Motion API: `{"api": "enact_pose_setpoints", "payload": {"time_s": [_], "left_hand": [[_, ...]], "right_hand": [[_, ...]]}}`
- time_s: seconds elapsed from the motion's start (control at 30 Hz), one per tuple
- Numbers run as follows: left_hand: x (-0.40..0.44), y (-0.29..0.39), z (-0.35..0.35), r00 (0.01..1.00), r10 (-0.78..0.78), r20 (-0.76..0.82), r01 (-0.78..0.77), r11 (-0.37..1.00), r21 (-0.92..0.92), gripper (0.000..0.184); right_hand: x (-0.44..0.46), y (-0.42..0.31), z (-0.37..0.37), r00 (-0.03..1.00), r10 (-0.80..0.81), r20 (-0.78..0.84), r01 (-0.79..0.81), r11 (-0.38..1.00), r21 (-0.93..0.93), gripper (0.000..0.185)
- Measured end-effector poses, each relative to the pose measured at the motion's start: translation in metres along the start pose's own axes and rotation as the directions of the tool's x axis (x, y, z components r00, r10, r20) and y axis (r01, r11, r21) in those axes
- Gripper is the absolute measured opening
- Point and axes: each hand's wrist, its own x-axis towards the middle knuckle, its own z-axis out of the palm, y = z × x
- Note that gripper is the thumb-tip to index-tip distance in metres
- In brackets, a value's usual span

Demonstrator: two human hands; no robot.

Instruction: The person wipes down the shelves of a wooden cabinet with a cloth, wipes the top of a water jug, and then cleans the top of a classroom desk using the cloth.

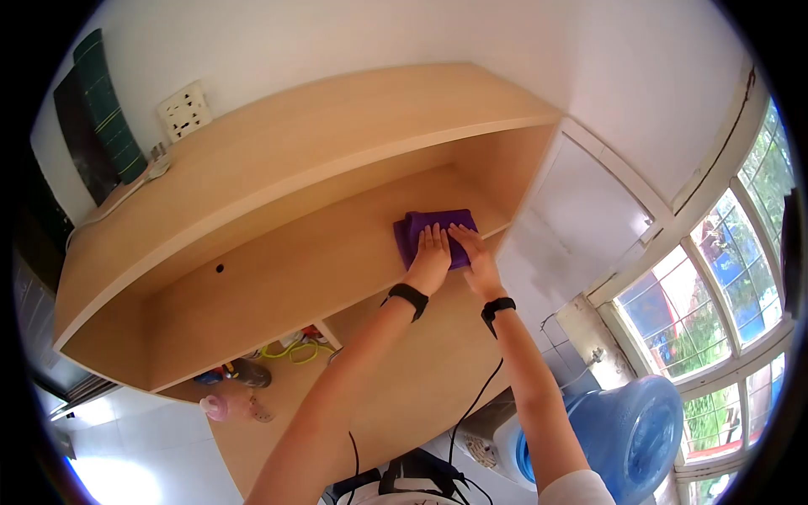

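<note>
Purple cloth [459, 255], folded, lay at the right end of the wooden shelf [311, 240], near its front edge. The left hand [431, 259] and right hand [481, 261] pressed on it from above, side by side, fingers extended rather than clamped around it. A blue water bottle [631, 433] stood below, beside the right forearm.

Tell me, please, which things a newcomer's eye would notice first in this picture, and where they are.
Probably the folded dark-purple cloth comes first, lying near the right end of the long light-wood shelf, with the left hand and right hand resting on it. Next, the eye may go to the large, translucent blue plastic bottle at lower right, beside the bright, pale-framed window.
</note>
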Motion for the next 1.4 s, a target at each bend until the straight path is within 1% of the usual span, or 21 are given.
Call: {"api": "enact_pose_setpoints", "payload": {"time_s": [0.03, 0.17, 0.23, 0.27, 0.37, 0.5, 0.57, 0.63, 0.7, 0.77, 0.87, 0.97, 1.1, 1.17, 1.23, 1.27, 1.37, 1.4], "left_hand": [[0.011, 0.005, 0.005, 1.0, 0.019, -0.001, -0.019, 1.0, 0.008, 0.058], [0.055, 0.022, 0.022, 0.998, 0.068, -0.006, -0.068, 0.995, -0.075, 0.06], [0.071, 0.029, 0.031, 0.997, 0.082, -0.002, -0.082, 0.992, -0.099, 0.061], [0.078, 0.033, 0.034, 0.998, 0.064, -0.025, -0.066, 0.991, -0.117, 0.062], [0.088, 0.038, 0.029, 0.999, 0.033, -0.007, -0.033, 0.986, -0.161, 0.062], [0.085, 0.036, 0.038, 0.999, -0.024, -0.037, 0.016, 0.98, -0.2, 0.052], [0.075, 0.034, 0.035, 1.0, -0.014, -0.026, 0.01, 0.988, -0.153, 0.05], [0.063, 0.028, 0.029, 0.999, -0.011, -0.034, 0.007, 0.993, -0.12, 0.049], [0.044, 0.025, 0.023, 0.998, -0.028, -0.052, 0.022, 0.993, -0.115, 0.049], [0.021, 0.023, 0.018, 0.995, -0.054, -0.078, 0.05, 0.997, -0.052, 0.049], [-0.022, 0.011, -0.003, 0.995, -0.066, -0.081, 0.066, 0.998, 0.002, 0.049], [-0.076, -0.012, -0.018, 0.99, -0.088, -0.111, 0.094, 0.994, 0.054, 0.05], [-0.168, -0.041, -0.04, 0.968, -0.135, -0.211, 0.174, 0.968, 0.182, 0.051], [-0.213, -0.054, -0.047, 0.962, -0.168, -0.217, 0.218, 0.947, 0.235, 0.055], [-0.256, -0.057, -0.071, 0.963, -0.178, -0.201, 0.236, 0.918, 0.32, 0.059], [-0.272, -0.057, -0.079, 0.964, -0.183, -0.194, 0.244, 0.9, 0.361, 0.061], [-0.303, -0.058, -0.077, 0.95, -0.22, -0.221, 0.273, 0.93, 0.247, 0.063], [-0.307, -0.06, -0.074, 0.952, -0.196, -0.235, 0.272, 0.893, 0.359, 0.067]], "right_hand": [[0.0, 0.008, -0.007, 1.0, 0.024, -0.008, -0.024, 1.0, 0.013, 0.069], [0.001, 0.041, -0.026, 0.991, 0.121, -0.052, -0.117, 0.99, 0.073, 0.068], [0.003, 0.058, -0.035, 0.992, 0.124, -0.031, -0.124, 0.992, 0.011, 0.068], [0.005, 0.066, -0.04, 0.992, 0.123, -0.018, -0.123, 0.992, -0.018, 0.068], [0.013, 0.073, -0.048, 0.976, 0.209, 0.056, -0.212, 0.976, 0.052, 0.069], [0.013, 0.077, -0.041, 0.985, 0.155, 0.079, -0.159, 0.986, 0.048, 0.071], [0.01, 0.071, -0.037, 0.99, 0.131, 0.059, -0.133, 0.991, 0.02, 0.071], [0.006, 0.056, -0.031, 0.988, 0.145, 0.053, -0.149, 0.987, 0.061, 0.068], [0.004, 0.035, -0.025, 0.988, 0.144, 0.055, -0.147, 0.987, 0.059, 0.066], [-0.002, 0.008, -0.018, 0.991, 0.123, 0.06, -0.124, 0.992, 0.02, 0.065], [-0.012, -0.023, 0.003, 0.999, 0.022, 0.028, -0.022, 1.0, 0.011, 0.068], [-0.019, -0.062, 0.031, 0.998, -0.047, 0.041, 0.047, 0.999, 0.009, 0.07], [-0.025, -0.116, 0.074, 0.967, -0.232, 0.109, 0.226, 0.972, 0.063, 0.072], [-0.032, -0.153, 0.09, 0.943, -0.301, 0.146, 0.288, 0.952, 0.1, 0.075], [-0.041, -0.186, 0.104, 0.923, -0.349, 0.16, 0.329, 0.934, 0.14, 0.078], [-0.045, -0.196, 0.113, 0.917, -0.367, 0.157, 0.349, 0.928, 0.131, 0.078], [-0.062, -0.206, 0.137, 0.905, -0.402, 0.14, 0.39, 0.914, 0.11, 0.077], [-0.067, -0.204, 0.145, 0.906, -0.404, 0.126, 0.393, 0.914, 0.102, 0.076]]}}
